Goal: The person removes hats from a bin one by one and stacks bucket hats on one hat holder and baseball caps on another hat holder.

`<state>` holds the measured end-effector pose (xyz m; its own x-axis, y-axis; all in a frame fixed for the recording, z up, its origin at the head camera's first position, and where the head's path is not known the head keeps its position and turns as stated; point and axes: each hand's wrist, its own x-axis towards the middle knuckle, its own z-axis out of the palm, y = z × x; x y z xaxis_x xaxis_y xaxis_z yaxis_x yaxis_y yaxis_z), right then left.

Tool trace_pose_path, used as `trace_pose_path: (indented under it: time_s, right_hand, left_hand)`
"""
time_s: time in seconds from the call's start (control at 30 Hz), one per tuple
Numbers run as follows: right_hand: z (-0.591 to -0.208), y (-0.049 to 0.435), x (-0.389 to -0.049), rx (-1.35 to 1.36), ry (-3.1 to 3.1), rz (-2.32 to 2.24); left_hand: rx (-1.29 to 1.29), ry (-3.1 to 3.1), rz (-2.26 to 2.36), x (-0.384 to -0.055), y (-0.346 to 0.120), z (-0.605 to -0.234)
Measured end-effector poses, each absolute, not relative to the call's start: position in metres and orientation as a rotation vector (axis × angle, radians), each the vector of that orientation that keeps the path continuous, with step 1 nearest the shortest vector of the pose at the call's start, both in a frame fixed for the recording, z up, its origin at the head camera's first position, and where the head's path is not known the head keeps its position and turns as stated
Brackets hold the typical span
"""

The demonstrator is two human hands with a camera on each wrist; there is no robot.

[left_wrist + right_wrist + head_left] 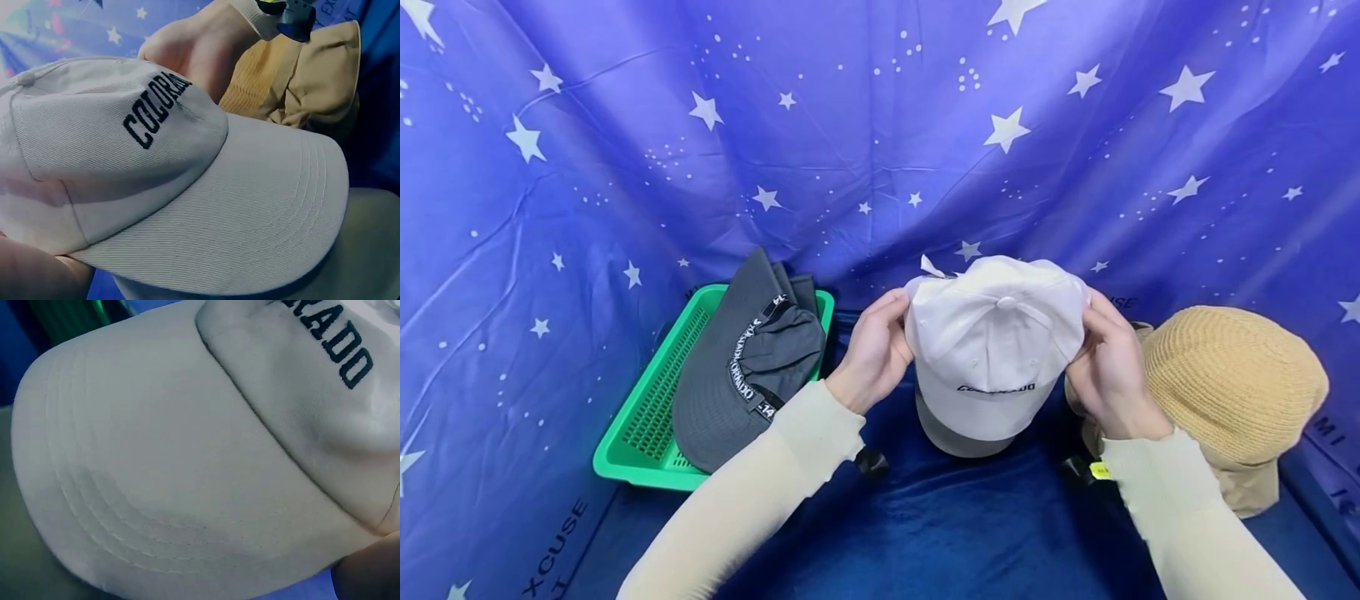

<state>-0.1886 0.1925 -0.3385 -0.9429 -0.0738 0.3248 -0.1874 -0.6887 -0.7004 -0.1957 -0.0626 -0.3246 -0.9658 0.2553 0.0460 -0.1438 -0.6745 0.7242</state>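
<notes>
A white baseball cap (pixel 1000 333) with dark "COLORADO" lettering is held up between both hands, its brim toward me. My left hand (pixel 876 350) grips its left side at the edge. On the opposite side, my right hand (pixel 1108 358) holds the cap's edge, with the thumb partly hidden. In the left wrist view, the white brim (pixel 262 206) spreads across the middle. Beneath it shows a grey-green brim (pixel 962 442) of another cap, mostly covered. The right wrist view shows the same white brim (pixel 144 456) close up, with a right-hand finger (pixel 369 569) at the corner.
To the left, a green plastic basket (pixel 651 477) carries dark grey caps (pixel 715 408), stacked together. At the right stands a yellow knit hat (pixel 1240 375) atop a tan hat (pixel 1247 487). Dark blue cloth (pixel 962 533) covers the table, and a starry blue curtain (pixel 850 125) hangs behind.
</notes>
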Motion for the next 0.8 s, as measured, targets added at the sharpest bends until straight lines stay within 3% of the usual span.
trace_pose_path:
  time_s: [0.53, 0.8]
  right_hand:
    - [-0.385, 0.209, -0.214, 0.231, -1.496, 2.726]
    - [-0.388, 0.204, -0.213, -0.105, -1.76, 2.483]
  left_hand:
    - [-0.082, 1.55, 2.465, -0.224, -0.047, -0.354]
    - [-0.104, 1.632, 2.36, -0.228, -0.052, -0.364]
